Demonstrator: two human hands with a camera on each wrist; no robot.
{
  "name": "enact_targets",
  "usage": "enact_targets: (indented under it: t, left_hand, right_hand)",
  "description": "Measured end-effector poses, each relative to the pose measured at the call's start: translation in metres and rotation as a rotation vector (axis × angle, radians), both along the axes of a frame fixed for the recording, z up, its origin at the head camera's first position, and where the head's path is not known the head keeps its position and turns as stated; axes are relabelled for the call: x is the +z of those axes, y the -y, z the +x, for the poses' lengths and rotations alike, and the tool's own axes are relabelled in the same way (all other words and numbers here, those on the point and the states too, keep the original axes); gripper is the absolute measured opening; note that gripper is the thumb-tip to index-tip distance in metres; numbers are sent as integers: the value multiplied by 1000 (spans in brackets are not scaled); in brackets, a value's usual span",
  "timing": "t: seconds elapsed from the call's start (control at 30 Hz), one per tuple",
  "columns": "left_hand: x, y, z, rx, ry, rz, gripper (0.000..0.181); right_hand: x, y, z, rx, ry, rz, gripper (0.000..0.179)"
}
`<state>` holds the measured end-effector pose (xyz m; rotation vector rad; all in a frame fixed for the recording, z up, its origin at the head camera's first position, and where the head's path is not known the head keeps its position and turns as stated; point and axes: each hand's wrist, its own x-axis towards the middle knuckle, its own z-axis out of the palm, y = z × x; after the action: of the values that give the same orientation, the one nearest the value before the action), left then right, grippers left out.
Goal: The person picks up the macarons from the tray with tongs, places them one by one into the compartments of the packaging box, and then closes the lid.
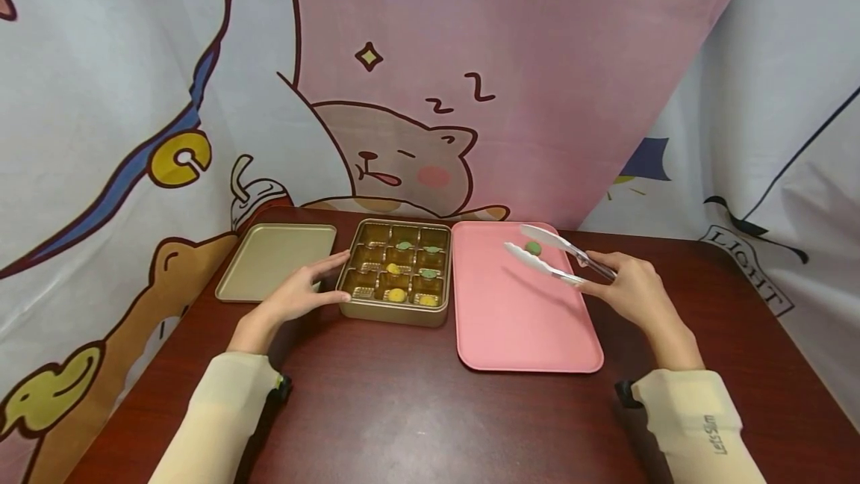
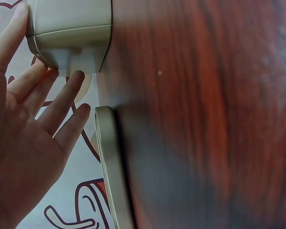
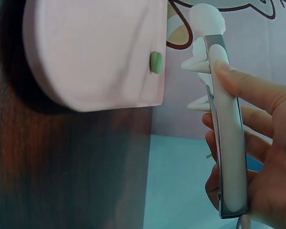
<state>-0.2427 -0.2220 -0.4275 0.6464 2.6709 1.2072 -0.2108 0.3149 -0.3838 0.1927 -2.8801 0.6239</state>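
My left hand (image 1: 295,293) rests against the left side of a gold box (image 1: 396,314), thumb at its front corner and fingers spread along its edge. In the left wrist view, the fingers are nearly straight beside the box wall (image 2: 74,38). Inside the box, a divided insert holds several small yellow pieces (image 1: 397,295) and green pieces (image 1: 428,274). My right hand (image 1: 634,290) grips tongs (image 1: 564,272) with white tips, spread apart above a pink tray (image 1: 524,334). One green piece (image 1: 533,247) sits near the tray's far edge, close to the tongs' tips.
A flat gold lid (image 1: 275,260) lies to the left of the box on the dark red wooden table (image 1: 403,409). The tray stands close along the box's right side. A cartoon-printed curtain (image 1: 571,95) hangs behind the table and at its sides.
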Motion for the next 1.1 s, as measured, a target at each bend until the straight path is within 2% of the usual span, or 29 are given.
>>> enact_targets:
  t: [0.47, 0.87, 1.1]
  left_hand:
    - [0, -1, 0, 8, 11, -8, 81]
    - [1, -1, 1, 5, 9, -6, 81]
    - [1, 0, 1, 10, 12, -5, 81]
  right_hand:
    - [-17, -12, -8, -62, 87, 2, 70]
    - [-23, -15, -9, -105, 205, 14, 75]
    - [-23, -14, -12, -99, 249, 18, 74]
